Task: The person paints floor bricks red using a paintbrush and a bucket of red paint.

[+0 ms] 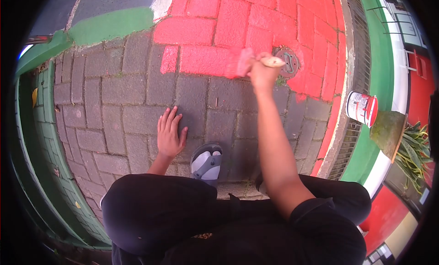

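My right hand is closed around the pale handle of a paintbrush. Its reddish bristles are smeared by motion against a wet-looking red paving block. Just right of this hand is a round metal cover set in the pavement, with some red paint on it. My left hand rests flat on the bare grey pavers, fingers stretched out, holding nothing. Red paint covers the pavers beyond the brush, and unpainted grey ones lie nearer to me.
A paint can with red paint on it stands on the right, beside a drain grate and a green-and-white kerb. A leafy plant grows past it. Green-painted edging borders the left. My sandalled foot is near my left hand.
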`<state>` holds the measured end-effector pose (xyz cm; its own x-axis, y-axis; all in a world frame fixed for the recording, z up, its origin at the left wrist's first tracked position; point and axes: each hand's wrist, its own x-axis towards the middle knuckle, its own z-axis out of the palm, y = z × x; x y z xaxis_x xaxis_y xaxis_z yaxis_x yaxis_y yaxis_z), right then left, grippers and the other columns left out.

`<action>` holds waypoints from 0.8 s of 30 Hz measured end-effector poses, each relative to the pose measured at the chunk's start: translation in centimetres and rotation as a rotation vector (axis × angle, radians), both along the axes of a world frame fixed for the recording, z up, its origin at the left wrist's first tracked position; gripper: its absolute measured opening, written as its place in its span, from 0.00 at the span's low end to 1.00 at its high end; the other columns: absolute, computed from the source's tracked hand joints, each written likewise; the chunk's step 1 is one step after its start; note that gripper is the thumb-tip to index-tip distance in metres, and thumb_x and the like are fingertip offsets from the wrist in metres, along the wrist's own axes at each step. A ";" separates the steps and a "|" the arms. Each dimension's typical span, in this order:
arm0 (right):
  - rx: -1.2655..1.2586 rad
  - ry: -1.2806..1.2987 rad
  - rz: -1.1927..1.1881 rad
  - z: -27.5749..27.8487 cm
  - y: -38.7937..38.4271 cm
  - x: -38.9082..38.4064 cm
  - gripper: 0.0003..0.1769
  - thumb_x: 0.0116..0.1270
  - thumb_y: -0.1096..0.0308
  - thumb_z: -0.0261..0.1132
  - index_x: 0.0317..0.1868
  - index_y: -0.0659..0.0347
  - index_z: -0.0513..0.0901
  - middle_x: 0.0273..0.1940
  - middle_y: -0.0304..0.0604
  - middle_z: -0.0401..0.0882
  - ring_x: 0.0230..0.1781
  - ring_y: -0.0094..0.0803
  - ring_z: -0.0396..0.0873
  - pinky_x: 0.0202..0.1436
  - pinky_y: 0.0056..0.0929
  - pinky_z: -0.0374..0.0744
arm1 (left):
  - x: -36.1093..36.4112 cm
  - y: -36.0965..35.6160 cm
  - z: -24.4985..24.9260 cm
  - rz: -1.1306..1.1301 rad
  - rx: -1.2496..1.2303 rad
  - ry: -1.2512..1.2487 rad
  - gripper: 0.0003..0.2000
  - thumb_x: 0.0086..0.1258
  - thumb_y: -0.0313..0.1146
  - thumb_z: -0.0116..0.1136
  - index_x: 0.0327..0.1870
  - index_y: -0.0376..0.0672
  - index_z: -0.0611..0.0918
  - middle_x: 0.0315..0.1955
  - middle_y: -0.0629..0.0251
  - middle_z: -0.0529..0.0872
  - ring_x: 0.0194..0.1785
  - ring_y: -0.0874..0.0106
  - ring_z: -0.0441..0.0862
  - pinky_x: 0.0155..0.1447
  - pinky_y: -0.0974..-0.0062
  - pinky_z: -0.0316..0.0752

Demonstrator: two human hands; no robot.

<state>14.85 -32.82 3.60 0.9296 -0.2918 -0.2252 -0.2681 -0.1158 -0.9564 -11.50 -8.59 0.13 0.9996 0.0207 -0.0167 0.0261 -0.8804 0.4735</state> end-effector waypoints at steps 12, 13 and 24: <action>-0.459 -0.197 0.577 4.5 -0.2 -1.6 0.02 0.60 0.73 0.67 0.30 0.58 0.82 0.33 0.53 0.86 0.37 0.56 0.87 0.39 0.47 0.81 | -0.1 0.0 -0.3 0.003 -0.009 -0.016 0.22 0.75 0.41 0.60 0.65 0.40 0.78 0.77 0.55 0.72 0.82 0.50 0.63 0.81 0.46 0.57; -0.458 -0.197 0.580 4.3 -0.5 -1.3 0.02 0.60 0.73 0.67 0.30 0.58 0.82 0.33 0.53 0.86 0.37 0.56 0.87 0.39 0.47 0.81 | -0.1 -0.1 -0.3 0.005 -0.009 -0.016 0.22 0.75 0.41 0.60 0.65 0.40 0.78 0.77 0.55 0.72 0.82 0.50 0.63 0.81 0.46 0.57; -0.369 -0.387 0.565 4.1 -1.7 0.4 0.11 0.66 0.77 0.72 0.29 0.66 0.77 0.30 0.47 0.85 0.32 0.28 0.87 0.38 0.26 0.80 | 0.0 -0.1 -0.2 0.006 0.000 -0.005 0.23 0.74 0.41 0.60 0.66 0.41 0.78 0.78 0.56 0.71 0.82 0.51 0.63 0.82 0.46 0.56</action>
<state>15.30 -34.56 7.70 0.9524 0.2563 0.1653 0.2714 -0.4648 -0.8428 -11.54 -8.69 -0.06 0.9996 0.0270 -0.0121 0.0295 -0.8804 0.4734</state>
